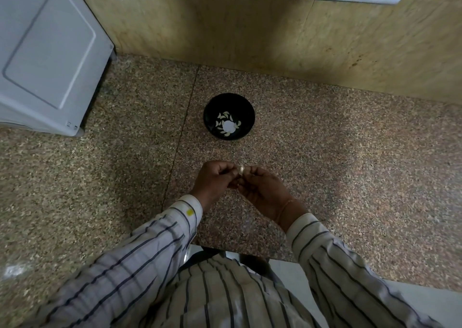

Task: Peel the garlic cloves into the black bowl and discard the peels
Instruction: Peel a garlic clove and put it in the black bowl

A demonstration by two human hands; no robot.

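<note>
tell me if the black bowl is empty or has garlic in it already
Not empty. The black bowl stands upright on the counter with several pale peeled garlic cloves on its bottom; most of the inside is bare.

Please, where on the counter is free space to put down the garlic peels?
Bare granite counter lies right of the black bowl, up to the wall. More lies left, between bowl and the white appliance. The strip between bowl and both hands, left and right, is tight.
</note>
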